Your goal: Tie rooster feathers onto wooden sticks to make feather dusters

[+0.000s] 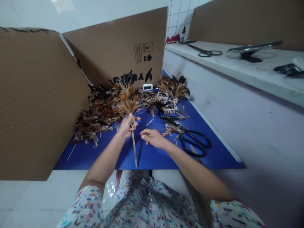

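My left hand (pixel 128 126) is closed around a feather duster (pixel 129 100), just below its fan of tan and black-tipped feathers. Its thin wooden stick (pixel 134 150) points down toward the table's front edge. Just right of the stick, my right hand (pixel 153 138) has its fingers bent and drawn together; anything between the fingertips is too small to make out. Left of and behind the duster lies a large heap of brown and black feathers (pixel 99 109). Black-handled scissors (pixel 194 142) rest on the blue table right of my right hand, their blades partly under loose feathers.
Cardboard panels (pixel 114 47) wall off the left and back of the blue table (pixel 161 160). White cord (pixel 163 98), a small white device (pixel 147 87) and another feather bunch (pixel 174 87) lie at the back. The right-hand ledge (pixel 228 66) bears a second pair of scissors (pixel 206 52).
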Demonstrator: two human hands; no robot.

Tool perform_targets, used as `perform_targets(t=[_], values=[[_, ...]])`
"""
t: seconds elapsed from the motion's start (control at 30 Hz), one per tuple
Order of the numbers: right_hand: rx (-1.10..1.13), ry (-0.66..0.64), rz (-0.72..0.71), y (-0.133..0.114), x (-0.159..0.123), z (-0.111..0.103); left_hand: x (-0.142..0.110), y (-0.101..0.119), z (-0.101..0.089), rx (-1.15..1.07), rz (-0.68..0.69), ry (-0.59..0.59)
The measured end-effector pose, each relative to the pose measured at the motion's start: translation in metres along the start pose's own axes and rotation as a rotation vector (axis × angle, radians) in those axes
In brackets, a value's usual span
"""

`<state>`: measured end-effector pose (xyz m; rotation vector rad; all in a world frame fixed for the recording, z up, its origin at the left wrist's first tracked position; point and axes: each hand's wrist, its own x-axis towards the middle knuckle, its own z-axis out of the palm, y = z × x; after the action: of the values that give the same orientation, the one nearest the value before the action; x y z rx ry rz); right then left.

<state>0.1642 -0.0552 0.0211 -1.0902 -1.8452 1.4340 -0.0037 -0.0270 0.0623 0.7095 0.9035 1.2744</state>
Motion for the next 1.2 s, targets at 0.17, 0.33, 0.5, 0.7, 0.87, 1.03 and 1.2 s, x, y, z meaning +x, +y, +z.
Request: perform_targets(t=[0.17, 0.33, 0.5, 0.7, 0.87, 1.03, 1.2], values=[[-0.333, 0.164, -0.086, -0.005, 0.038, -0.014, 0.009, 0.007, -0.021, 0.019, 0.045, 0.025], [-0.681, 0.325, -0.096, -0.007, 0.072, -0.004, 0.014, 0.017, -0.036, -0.021, 0.108, 0.095], [-0.841, 0.454, -0.01, -0.003, 0.096, 0.006, 0.016, 0.021, -0.039, -0.067, 0.04, 0.088], [-0.903, 0.396, 0.061, 0.002, 0.109, 0.009, 0.014, 0.024, -0.035, -0.119, -0.01, 0.066], [-0.884, 0.356, 0.036, -0.005, 0.096, 0.002, 0.012, 0.021, -0.031, -0.118, -0.011, 0.058], [-0.847, 0.3, 0.007, -0.006, 0.066, -0.012, 0.012, 0.007, -0.029, -0.064, 0.045, 0.024], [-0.819, 0.275, -0.01, 0.004, 0.047, -0.014, 0.014, -0.004, -0.029, -0.008, 0.062, -0.017]])
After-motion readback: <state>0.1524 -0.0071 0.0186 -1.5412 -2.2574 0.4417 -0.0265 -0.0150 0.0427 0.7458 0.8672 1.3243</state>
